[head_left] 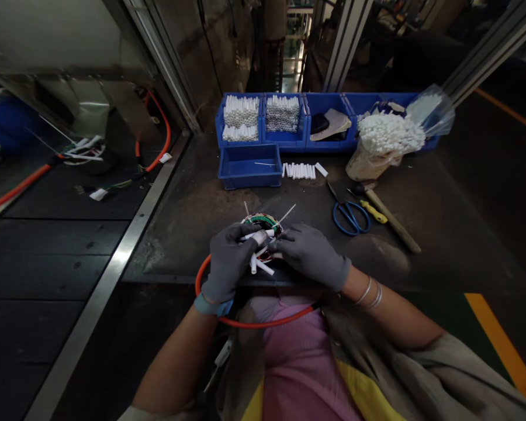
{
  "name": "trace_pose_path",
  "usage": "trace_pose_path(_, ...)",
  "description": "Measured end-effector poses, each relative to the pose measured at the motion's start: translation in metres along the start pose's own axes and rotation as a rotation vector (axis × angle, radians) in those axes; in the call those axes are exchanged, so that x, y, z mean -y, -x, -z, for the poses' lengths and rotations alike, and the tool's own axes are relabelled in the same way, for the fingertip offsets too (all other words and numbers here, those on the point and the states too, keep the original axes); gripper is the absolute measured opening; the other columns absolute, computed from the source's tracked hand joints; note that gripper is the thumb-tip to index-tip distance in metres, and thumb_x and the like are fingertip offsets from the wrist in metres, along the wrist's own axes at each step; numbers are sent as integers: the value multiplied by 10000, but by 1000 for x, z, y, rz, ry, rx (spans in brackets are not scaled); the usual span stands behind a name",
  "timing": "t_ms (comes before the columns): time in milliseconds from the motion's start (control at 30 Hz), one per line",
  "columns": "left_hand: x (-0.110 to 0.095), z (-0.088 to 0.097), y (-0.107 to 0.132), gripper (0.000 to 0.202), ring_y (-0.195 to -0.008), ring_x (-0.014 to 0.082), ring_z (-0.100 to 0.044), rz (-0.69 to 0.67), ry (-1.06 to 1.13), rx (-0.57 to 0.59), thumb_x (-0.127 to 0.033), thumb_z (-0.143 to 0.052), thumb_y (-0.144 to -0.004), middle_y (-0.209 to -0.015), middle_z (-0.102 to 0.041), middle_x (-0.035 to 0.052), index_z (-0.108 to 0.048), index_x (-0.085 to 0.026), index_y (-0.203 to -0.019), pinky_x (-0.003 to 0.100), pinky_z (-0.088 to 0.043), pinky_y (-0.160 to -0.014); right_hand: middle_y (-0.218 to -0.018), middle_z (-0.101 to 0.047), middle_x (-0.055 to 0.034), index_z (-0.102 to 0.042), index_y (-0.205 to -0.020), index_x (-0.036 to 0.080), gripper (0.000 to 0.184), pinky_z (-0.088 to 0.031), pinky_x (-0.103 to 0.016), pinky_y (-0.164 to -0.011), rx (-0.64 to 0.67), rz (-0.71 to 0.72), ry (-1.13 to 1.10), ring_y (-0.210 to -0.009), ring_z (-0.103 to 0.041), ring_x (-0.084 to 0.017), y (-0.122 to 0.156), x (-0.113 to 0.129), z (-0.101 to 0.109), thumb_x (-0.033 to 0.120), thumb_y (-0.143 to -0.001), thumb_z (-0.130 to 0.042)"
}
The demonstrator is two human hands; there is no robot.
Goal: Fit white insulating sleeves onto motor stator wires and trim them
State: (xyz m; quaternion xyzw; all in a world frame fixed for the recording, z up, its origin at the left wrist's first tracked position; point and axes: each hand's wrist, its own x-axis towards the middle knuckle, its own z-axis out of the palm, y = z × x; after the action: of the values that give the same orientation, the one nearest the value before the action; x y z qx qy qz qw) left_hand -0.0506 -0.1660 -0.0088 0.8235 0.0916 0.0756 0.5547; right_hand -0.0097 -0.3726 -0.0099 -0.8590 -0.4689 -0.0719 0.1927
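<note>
At the bench's front edge lies a ring-shaped wire winding (267,220), like a motor stator, with green and black on its rim. Thin white cable ties (288,213) stick up from it, and white sleeves (265,268) stick out towards me. My left hand (230,257), in a grey glove, is closed around a white sleeve at the ring's left side. My right hand (311,251), also gloved, has its fingers pinched together over the ring's right side; what they grip is hidden. An orange cable (263,323) loops from the winding beneath my hands.
Blue bins (284,140) with white tubes stand at the back, a small blue tray (249,166) before them. Loose white sleeves (300,171) lie beside it. Rightward are blue-handled scissors (350,217), a yellow-handled tool (374,211), a hammer (394,222) and a bag of white ties (390,137).
</note>
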Motion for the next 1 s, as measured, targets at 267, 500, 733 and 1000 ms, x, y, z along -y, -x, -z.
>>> trace_pose_path(267,-9,59,-12,512,-1301,320,-605,-302,-175,618,-436,-585,-960,-1468,-617,59,-618,-284,-1448,412,-530,-1058,-1042,-705,-41,-755,-1007,202,197,-453,-284,-769,128,-125,-430,-941,-656,-209,-14,-11,10,168,-833,-842)
trace_pose_path(500,-2,28,-8,399,-1141,278,-682,-457,-459,361,-485,-549,-992,-1200,-758,57,-717,-255,-1271,502,-327,-1190,-971,-649,-44,-798,-980,245,79,-496,-297,-739,-198,-189,-507,-865,-623,-186,5,8,-23,273,-906,-793)
trace_pose_path(733,-2,0,4,328,-1003,279,-687,-423,-556,113,-465,-543,-1014,-974,-770,71,-768,-229,-1040,452,-406,-1015,-974,-651,-49,-758,-1128,220,291,-472,-301,-758,-120,-208,-454,-871,-596,-199,4,5,-8,313,-862,-831)
trace_pose_path(1000,2,18,2,388,-1175,277,-647,-504,-481,241,-380,-400,-1070,-1203,-733,110,-678,-170,-1241,490,-360,-1158,-939,-685,-56,-733,-973,172,188,-430,-321,-759,-58,-329,-524,-848,-610,-201,-5,11,4,341,-976,-650)
